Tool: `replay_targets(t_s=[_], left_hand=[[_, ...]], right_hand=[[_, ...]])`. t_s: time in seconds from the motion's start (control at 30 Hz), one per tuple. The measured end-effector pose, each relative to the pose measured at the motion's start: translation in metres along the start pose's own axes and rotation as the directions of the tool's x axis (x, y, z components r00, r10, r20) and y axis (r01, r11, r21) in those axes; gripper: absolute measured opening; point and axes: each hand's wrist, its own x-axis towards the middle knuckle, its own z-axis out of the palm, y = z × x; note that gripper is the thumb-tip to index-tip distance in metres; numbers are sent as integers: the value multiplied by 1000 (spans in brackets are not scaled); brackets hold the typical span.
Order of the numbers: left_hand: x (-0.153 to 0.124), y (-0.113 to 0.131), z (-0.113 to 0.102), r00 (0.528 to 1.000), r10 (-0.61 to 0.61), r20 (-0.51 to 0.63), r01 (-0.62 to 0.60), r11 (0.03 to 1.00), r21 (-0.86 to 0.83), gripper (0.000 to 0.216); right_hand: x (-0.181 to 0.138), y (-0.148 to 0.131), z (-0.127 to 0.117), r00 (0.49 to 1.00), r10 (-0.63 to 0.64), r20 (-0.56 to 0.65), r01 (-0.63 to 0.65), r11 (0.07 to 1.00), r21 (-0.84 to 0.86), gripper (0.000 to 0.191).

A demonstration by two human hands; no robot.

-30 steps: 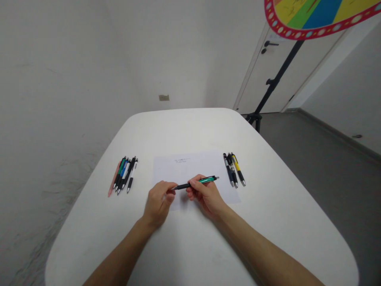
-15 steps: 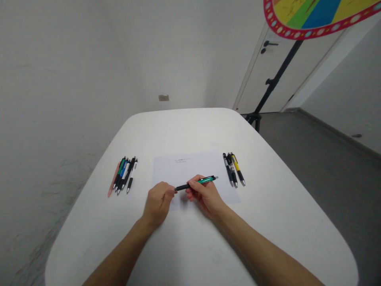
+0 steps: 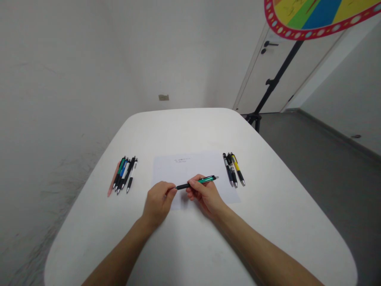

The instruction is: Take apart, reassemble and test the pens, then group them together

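A green and black click pen (image 3: 207, 179) is held nearly level above a white sheet of paper (image 3: 196, 165), its tip end to the left. My right hand (image 3: 204, 194) grips its barrel between thumb and fingers. At the tip end, my left hand (image 3: 160, 198) pinches the pen's point with thumb and forefinger, which hide the very tip. A few short lines of small handwriting (image 3: 181, 159) show near the top of the sheet, too small to read.
On the white table (image 3: 184, 127), several pens (image 3: 125, 174) lie in a group left of the paper. Three more pens (image 3: 233, 169) lie by its right edge, one of them yellow. A colourful wheel (image 3: 318, 20) on a black stand (image 3: 275, 81) is at the back right, before a door.
My left thumb and forefinger have shifted slightly at the pen's tip end. My right hand and the pen are almost unmoved.
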Motion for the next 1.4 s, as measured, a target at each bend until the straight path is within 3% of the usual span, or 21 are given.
replay_targets(t_s=[0.1, 0.4, 0.77, 1.07, 1.27, 1.4], left_hand=[[0, -1, 0, 999, 23, 25, -23, 999, 23, 39], [-2, -2, 4, 993, 95, -67, -95, 995, 10, 13], [1, -1, 1, 996, 78, -39, -73, 992, 102, 34], [0, 0, 1, 983, 128, -131, -131, 991, -15, 6], [-1, -1, 1, 978, 154, -143, -157, 987, -11, 4], [0, -1, 2, 981, 106, -160, -112, 993, -31, 5]], right_hand=[[0, 1, 0, 1000, 2, -1, -2, 1000, -2, 33], [1, 1, -1, 1000, -19, -15, 19, 1000, 6, 33], [1, 1, -1, 1000, -21, -13, 21, 1000, 2, 33], [1, 0, 1, 999, -28, -34, 30, 998, 51, 31], [1, 2, 1, 1000, -29, -6, 29, 998, 51, 36], [2, 3, -1, 999, -29, 20, 28, 996, 83, 36]])
